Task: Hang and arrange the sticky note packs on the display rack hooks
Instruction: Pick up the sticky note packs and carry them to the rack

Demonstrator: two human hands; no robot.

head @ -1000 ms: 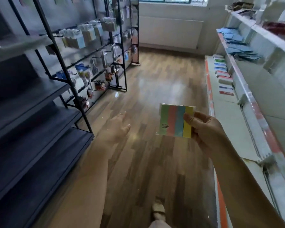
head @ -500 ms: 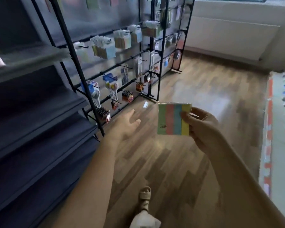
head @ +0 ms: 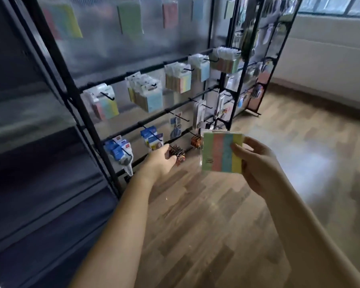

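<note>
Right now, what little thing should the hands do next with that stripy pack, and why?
Probably lift the stripy pack up toward the hook holding matching packs: the right hand pinches it well below that row, and the left hand is free to steady it.

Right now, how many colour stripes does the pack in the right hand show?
4 on the sticky note pack held by the right hand: green leftmost, then pink, blue, and yellow rightmost, under the thumb.

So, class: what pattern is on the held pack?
Vertical green, pink, blue, yellow stripes on the sticky note pack; head view.
</note>
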